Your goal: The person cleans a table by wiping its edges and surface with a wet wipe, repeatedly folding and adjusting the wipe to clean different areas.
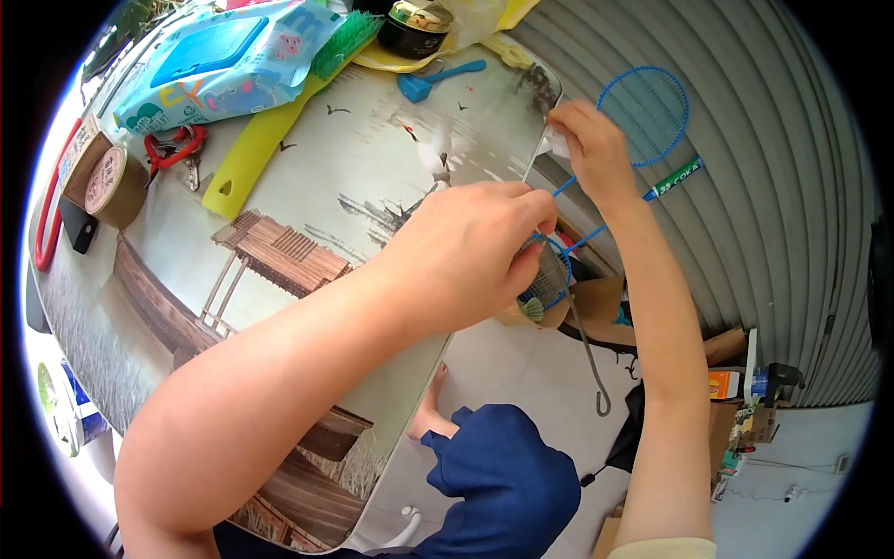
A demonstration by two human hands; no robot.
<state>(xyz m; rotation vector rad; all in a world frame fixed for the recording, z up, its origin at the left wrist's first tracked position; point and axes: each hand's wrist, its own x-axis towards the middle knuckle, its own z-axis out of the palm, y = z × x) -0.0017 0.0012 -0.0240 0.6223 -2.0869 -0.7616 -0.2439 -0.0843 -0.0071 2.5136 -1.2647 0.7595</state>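
My left hand [484, 247] is above the table edge, its thumb and fingers pressed together; whatever lies between them is too small or hidden to make out. Up and to the right, my right hand [591, 154] pinches a small white piece [558, 143] near the table's corner. Both hands are apart. Beyond them are a blue racket [644, 115] and a green marker-shaped object [676, 179]. A second blue-rimmed racket [551, 282] shows partly below my left hand, beside a hooked grey rod [587, 349].
The picture-printed table [307, 177] carries a wipes pack [219, 65], yellow-handled brush [256, 154], blue scoop [438, 81], red-handled scissors [175, 147], round tin [116, 186] and black jar [414, 28]. Below are a person's foot [431, 410] and navy clothing [503, 475]. Ribbed grey shutter [773, 186] stands right.
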